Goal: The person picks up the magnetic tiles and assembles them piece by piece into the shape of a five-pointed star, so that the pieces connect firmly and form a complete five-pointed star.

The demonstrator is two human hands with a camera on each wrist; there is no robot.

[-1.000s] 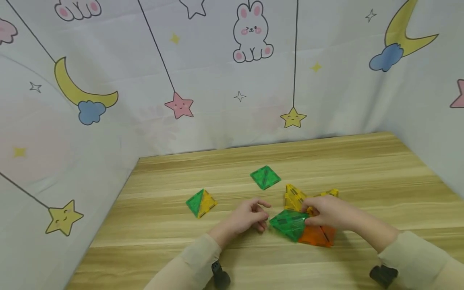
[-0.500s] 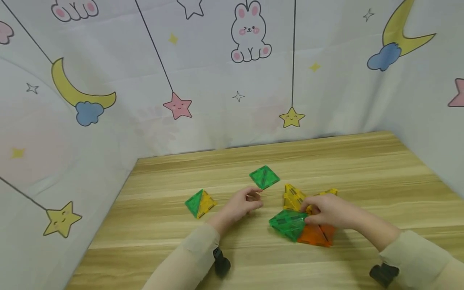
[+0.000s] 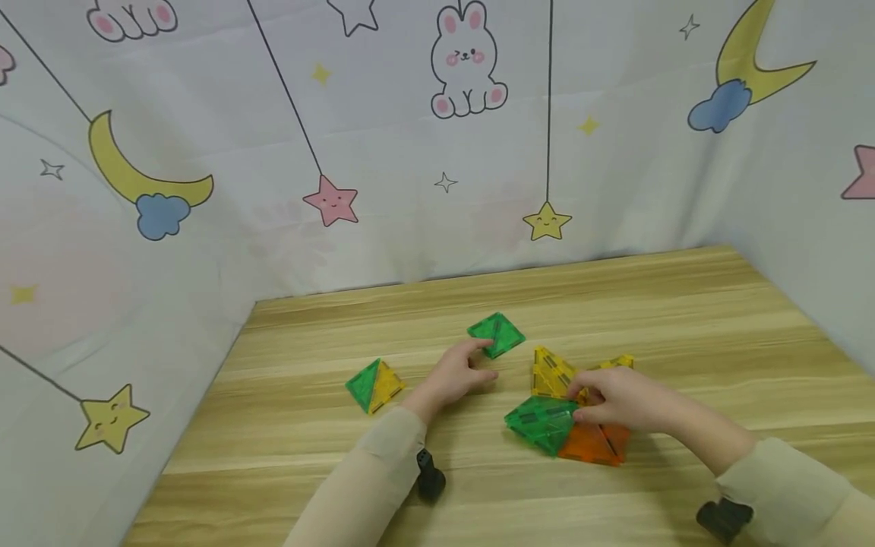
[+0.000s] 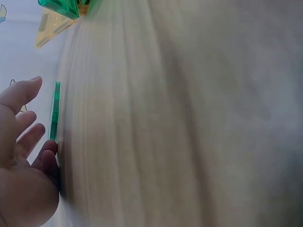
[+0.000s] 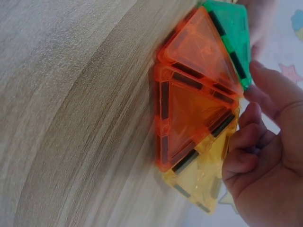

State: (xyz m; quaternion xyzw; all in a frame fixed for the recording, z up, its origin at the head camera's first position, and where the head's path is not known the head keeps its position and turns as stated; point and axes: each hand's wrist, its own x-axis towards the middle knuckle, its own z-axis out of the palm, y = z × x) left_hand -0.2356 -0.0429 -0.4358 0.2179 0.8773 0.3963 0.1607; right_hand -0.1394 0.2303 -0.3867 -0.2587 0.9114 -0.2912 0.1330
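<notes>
Wood-grain table (image 3: 232, 448), white fabric backdrop (image 3: 396, 129), printed winking bunny (image 3: 467, 68), smiling pink star (image 3: 333, 201), yellow moons (image 3: 120, 164), blue clouds (image 3: 162, 217)

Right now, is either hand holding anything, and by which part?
The right hand pinches the multicoloured magnetic-tile structure near its raised top; exact fingertip contact is partly hidden. The left hand holds nothing.

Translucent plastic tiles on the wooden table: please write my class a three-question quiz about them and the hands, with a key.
1. True or false: the left hand is nearer than the right hand to the flat, all-green plastic diamond.
2. Which colour is absent from the multicoloured translucent plastic cluster? A green, B orange, C blue.
3. Complete: the two-tone plastic diamond pairs green with ____.

Key: 1 true; 2 C; 3 yellow.
</notes>
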